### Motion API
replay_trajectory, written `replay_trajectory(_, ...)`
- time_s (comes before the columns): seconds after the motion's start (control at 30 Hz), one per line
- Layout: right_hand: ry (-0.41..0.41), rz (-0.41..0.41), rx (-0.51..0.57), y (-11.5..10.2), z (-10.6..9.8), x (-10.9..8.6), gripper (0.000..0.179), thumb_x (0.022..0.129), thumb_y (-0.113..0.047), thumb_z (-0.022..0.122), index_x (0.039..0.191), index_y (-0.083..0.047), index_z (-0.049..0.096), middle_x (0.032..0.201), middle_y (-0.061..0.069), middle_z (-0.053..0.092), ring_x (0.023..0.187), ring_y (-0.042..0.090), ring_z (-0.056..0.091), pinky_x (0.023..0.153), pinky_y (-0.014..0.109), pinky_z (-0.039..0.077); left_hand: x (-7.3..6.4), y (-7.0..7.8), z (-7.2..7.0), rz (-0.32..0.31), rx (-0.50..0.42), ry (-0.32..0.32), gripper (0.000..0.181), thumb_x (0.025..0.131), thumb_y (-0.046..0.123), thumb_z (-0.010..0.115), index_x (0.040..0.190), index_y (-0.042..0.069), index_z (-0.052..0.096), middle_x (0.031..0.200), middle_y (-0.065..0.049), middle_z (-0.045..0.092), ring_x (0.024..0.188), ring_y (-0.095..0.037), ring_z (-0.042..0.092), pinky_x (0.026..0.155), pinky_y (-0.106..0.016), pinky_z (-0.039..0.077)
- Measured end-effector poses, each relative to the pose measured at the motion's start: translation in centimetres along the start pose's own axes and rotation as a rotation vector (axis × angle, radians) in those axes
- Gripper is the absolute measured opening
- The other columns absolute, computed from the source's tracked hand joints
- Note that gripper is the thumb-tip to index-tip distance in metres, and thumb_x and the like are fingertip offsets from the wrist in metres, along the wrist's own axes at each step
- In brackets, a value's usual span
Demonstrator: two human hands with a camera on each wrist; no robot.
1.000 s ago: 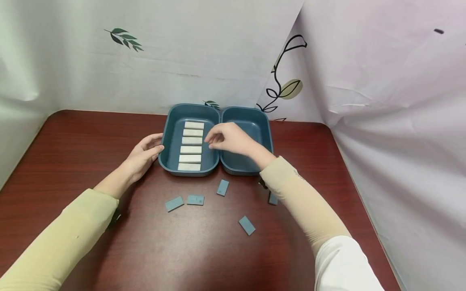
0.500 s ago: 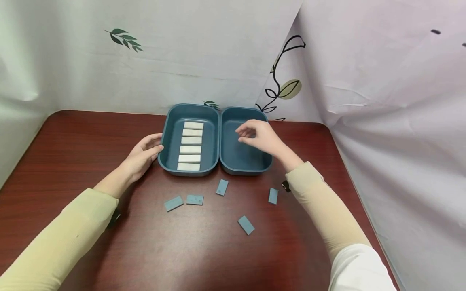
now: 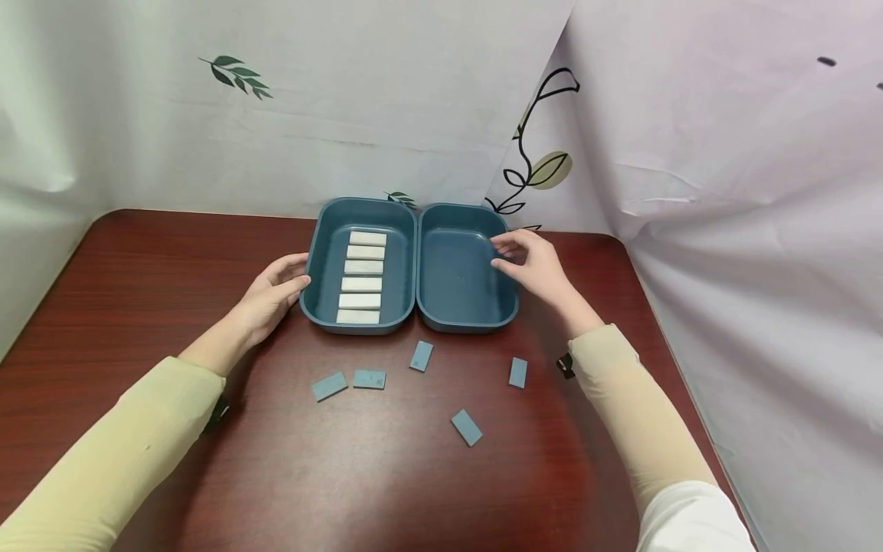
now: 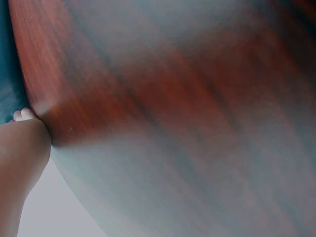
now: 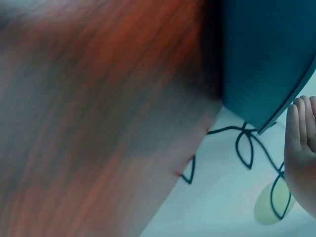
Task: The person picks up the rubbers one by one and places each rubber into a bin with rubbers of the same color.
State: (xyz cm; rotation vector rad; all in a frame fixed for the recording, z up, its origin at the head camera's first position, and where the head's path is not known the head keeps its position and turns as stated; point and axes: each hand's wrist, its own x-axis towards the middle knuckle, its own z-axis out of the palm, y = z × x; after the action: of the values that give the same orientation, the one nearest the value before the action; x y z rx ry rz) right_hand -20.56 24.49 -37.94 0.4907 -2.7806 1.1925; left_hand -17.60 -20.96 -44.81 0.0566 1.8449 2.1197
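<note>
Trays (image 3: 398,287), two, blue, side by side near the far edge of the dark red table (image 3: 276,468), rims along the middle touching or nearly so. Inside left tray (image 3: 396,261), six white tiles (image 3: 362,284) lying crosswise in a single column, narrow gaps between. At its outer side, left hand (image 3: 267,300), thumb at the rim and fingers bent along the outer wall, gripping the tray. Opposite, at the outer rim of right tray (image 3: 455,284), right hand (image 3: 534,267), fingers loosely bent, thumb apart from them, nothing held between; from these views, cannot tell whether touching the rim. Nearer the person, five blue tiles (image 3: 369,379) flat on the table at differing angles: two close together before left tray, one just before the middle seam, one before right tray's outer corner, one farther toward the person. Pale sleeves (image 3: 131,437) on both forearms. Behind, white sheet (image 3: 414,100) with leaf prints (image 3: 237,75).
</note>
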Motion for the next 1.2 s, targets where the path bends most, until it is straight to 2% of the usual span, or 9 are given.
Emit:
replay_trajectory(0.23, 0.073, 0.05, 0.064, 1.7, -0.7, -1.3, 0.042, 0.096, -0.003, 0.078, 0.136, 0.002, 0.067, 0.131, 0.023, 0.067, 0.118, 0.038, 0.068, 0.107, 0.051, 0.056, 0.0, 0.1, 0.0, 0.003, -0.005, 0.0, 0.04, 0.11, 0.016, 0.06, 0.146, 0.024, 0.046, 0.132, 0.012, 0.051, 0.114, 0.004, 0.06, 0.097, -0.008, 0.048)
replay_trajectory(0.43, 0.084, 0.13, 0.104, 3.3, -0.8, -2.5, 0.051, 0.098, -0.008, 0.077, 0.145, 0.002, 0.06, 0.139, 0.025, 0.063, 0.129, 0.039, 0.062, 0.116, 0.052, 0.051, 0.2, 0.1, 0.0, -0.003, 0.003, -0.003, 0.04, 0.11, 0.016, 0.059, 0.147, 0.024, 0.045, 0.133, 0.012, 0.05, 0.115, 0.004, 0.06, 0.098, -0.009, 0.047)
replay_trajectory(0.53, 0.049, 0.181, 0.14, 3.9, -0.7, -3.0, 0.056, 0.1, -0.011, 0.075, 0.151, 0.001, 0.053, 0.147, 0.025, 0.059, 0.136, 0.04, 0.059, 0.119, 0.051, 0.047, 0.3, 0.1, 0.0, -0.008, 0.016, -0.002, 0.041, 0.11, 0.017, 0.059, 0.148, 0.025, 0.045, 0.133, 0.012, 0.05, 0.116, 0.004, 0.059, 0.099, -0.009, 0.047)
replay_trajectory(0.67, -0.037, 0.238, 0.217, 4.4, -0.4, -3.3, 0.063, 0.104, -0.015, 0.069, 0.159, 0.002, 0.041, 0.158, 0.025, 0.051, 0.146, 0.04, 0.051, 0.125, 0.051, 0.041, 0.2, 0.0, 0.1, -0.007, 0.015, 0.002, 0.04, 0.11, 0.017, 0.06, 0.147, 0.025, 0.045, 0.133, 0.012, 0.05, 0.115, 0.004, 0.059, 0.099, -0.009, 0.047)
replay_trajectory(0.83, -0.133, 0.25, 0.32, 4.7, 0.0, -3.6, 0.07, 0.106, -0.014, 0.064, 0.165, -0.001, 0.029, 0.165, 0.024, 0.041, 0.154, 0.04, 0.042, 0.129, 0.052, 0.034, 0.1, -0.1, 0.2, 0.015, -0.004, 0.003, 0.036, 0.11, 0.016, 0.059, 0.143, 0.026, 0.047, 0.132, 0.011, 0.051, 0.116, 0.003, 0.059, 0.098, -0.009, 0.047)
replay_trajectory(1.0, -0.189, 0.238, 0.442, 4.7, 0.4, -3.7, 0.074, 0.105, -0.008, 0.062, 0.168, -0.007, 0.023, 0.168, 0.023, 0.036, 0.156, 0.04, 0.038, 0.129, 0.056, 0.032, 0.0, -0.2, 0.1, 0.019, -0.001, -0.008, 0.037, 0.111, 0.015, 0.058, 0.144, 0.026, 0.046, 0.133, 0.011, 0.051, 0.117, 0.003, 0.058, 0.099, -0.009, 0.047)
replay_trajectory(1.07, -0.204, 0.229, 0.478, 4.7, 0.6, -3.8, 0.075, 0.105, -0.006, 0.06, 0.169, -0.01, 0.021, 0.169, 0.021, 0.036, 0.156, 0.04, 0.038, 0.128, 0.052, 0.035, 0.0, -0.2, 0.0, 0.021, -0.005, -0.015, 0.036, 0.111, 0.015, 0.058, 0.144, 0.026, 0.046, 0.133, 0.01, 0.051, 0.117, 0.003, 0.059, 0.099, -0.009, 0.047)
replay_trajectory(1.2, -0.226, 0.228, 0.567, 5.1, 1.0, -3.9, 0.075, 0.106, -0.003, 0.056, 0.171, -0.014, 0.019, 0.17, 0.02, 0.033, 0.153, 0.036, 0.04, 0.117, 0.03, 0.045, -0.1, -0.2, -0.1, 0.035, -0.032, -0.035, 0.034, 0.111, 0.013, 0.056, 0.142, 0.025, 0.048, 0.133, 0.007, 0.053, 0.116, 0.001, 0.061, 0.099, -0.01, 0.049)
